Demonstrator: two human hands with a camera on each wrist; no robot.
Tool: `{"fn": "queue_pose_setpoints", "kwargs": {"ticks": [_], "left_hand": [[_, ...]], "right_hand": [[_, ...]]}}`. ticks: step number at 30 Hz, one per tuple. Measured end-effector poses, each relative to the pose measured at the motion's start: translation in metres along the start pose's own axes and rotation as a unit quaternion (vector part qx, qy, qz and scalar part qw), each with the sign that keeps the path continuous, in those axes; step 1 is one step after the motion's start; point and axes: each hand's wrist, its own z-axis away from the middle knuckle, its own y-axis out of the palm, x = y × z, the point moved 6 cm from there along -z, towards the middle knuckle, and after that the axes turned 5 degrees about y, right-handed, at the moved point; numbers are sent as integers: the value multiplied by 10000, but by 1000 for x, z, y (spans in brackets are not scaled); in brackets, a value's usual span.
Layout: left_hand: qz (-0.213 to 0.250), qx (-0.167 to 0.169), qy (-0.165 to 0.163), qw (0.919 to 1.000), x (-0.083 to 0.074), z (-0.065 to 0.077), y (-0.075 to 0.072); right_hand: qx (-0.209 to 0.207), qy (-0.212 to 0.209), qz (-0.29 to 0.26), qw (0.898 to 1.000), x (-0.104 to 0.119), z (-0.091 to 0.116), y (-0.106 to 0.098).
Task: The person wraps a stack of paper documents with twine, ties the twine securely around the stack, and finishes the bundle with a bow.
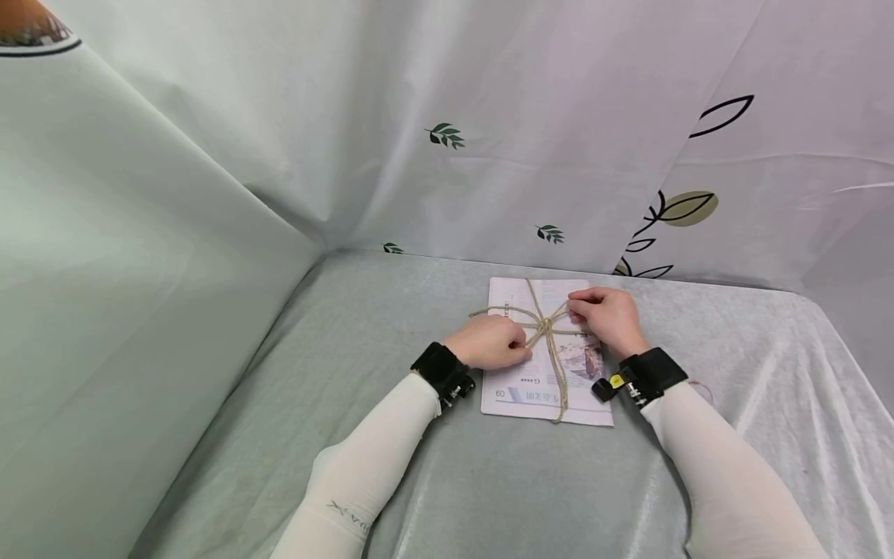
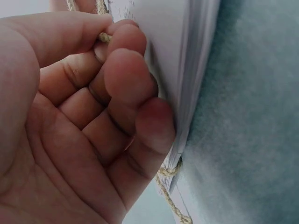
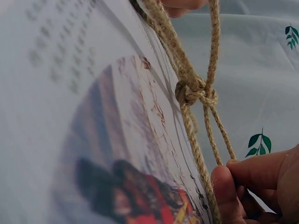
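Observation:
A flat stack of newspapers (image 1: 513, 392) lies on the table, bound crosswise with brown twine (image 1: 556, 365). The strands meet in a knot (image 3: 196, 93) on the upper face. From the left, my left hand (image 1: 489, 343) pinches a twine strand between thumb and forefinger, its other fingers curled against the stack. At the upper right, my right hand (image 1: 615, 318) pinches two strands that run from the knot. Both pinched lengths look stretched away from the knot. One loose twine end (image 1: 478, 314) sticks out past the left edge of the papers.
A grey cloth covers the table (image 1: 391, 466). White curtain (image 1: 363, 116) with leaf prints hangs behind, and another sheet (image 1: 105, 272) slopes down on the left. Each wrist wears a black strap with a small camera. A thin reddish cord (image 1: 701, 388) shows beside the right wrist.

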Motion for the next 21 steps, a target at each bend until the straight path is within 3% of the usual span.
{"fn": "queue_pose_setpoints", "kwargs": {"ticks": [13, 21], "left_hand": [[-42, 138, 134, 9998, -2, 0, 0], [455, -164, 124, 9988, 4, 2, -9]], "right_hand": [[-4, 13, 44, 10000, 1, 1, 0], [86, -231, 213, 9995, 6, 4, 2]]}}
